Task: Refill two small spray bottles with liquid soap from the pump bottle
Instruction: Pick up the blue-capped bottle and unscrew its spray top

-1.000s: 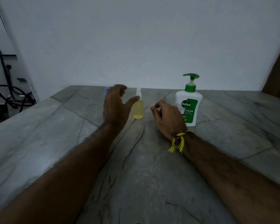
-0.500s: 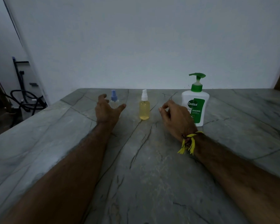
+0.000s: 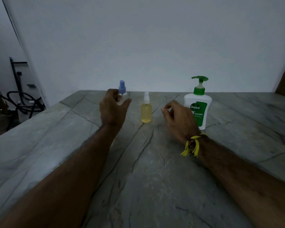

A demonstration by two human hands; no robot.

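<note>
A small clear spray bottle with a blue cap (image 3: pixel 122 89) stands at the back of the grey stone table (image 3: pixel 146 170). My left hand (image 3: pixel 113 109) reaches around it, fingers to its left and thumb to its right; the hand hides the lower body, and no firm grip shows. A second small spray bottle (image 3: pixel 146 112), white-capped and filled with yellow liquid, stands upright in the middle. To the right is the white Dettol pump bottle (image 3: pixel 200 104) with a green pump. My right hand (image 3: pixel 178 117) hovers in front of it, fingers loosely curled and holding nothing.
A white wall rises right behind the table's far edge. Past the table's left edge, black hoses and a dark stand (image 3: pixel 20 96) sit on the floor. A yellow thread band (image 3: pixel 192 143) is tied round my right wrist.
My left hand has moved from beside the yellow bottle over to the blue-capped bottle, and its fingers now flank it. My right hand has hardly moved. The view shifted a little.
</note>
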